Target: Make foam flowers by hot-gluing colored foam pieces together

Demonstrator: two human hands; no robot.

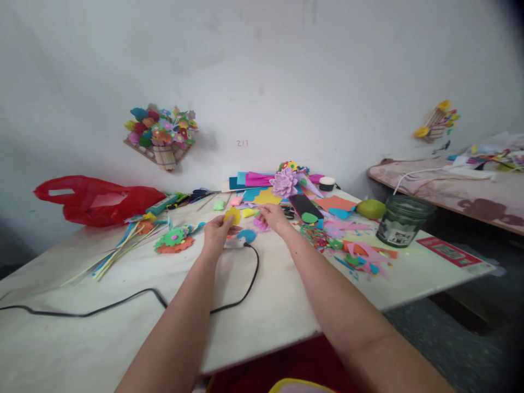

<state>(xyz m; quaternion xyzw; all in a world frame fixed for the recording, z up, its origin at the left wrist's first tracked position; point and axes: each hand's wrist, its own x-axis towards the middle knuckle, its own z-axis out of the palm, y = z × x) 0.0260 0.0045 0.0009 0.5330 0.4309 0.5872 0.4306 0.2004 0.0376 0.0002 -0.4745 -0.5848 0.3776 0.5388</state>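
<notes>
My left hand (216,233) is closed on a small yellow foam flower (232,215), pinched between thumb and fingers. To its right is my right hand (273,216), fingers bent together just over a bright pink lump (260,224); whether they hold a bit of it is too small to tell. Under and beside my left hand lie a blue foam disc (247,236) and a white device (234,243) with a black cord. A yellow lump (248,212), a salmon lump (236,201) and a green lump (219,205) sit just beyond the hands.
Left: a red plastic bag (98,202), green and orange foam flowers (174,240), thin sticks (118,248). Right: foam scraps (364,254), a phone (305,208), a green jar (403,221). Behind stands a purple flower (284,183). The black cord (85,315) crosses the table.
</notes>
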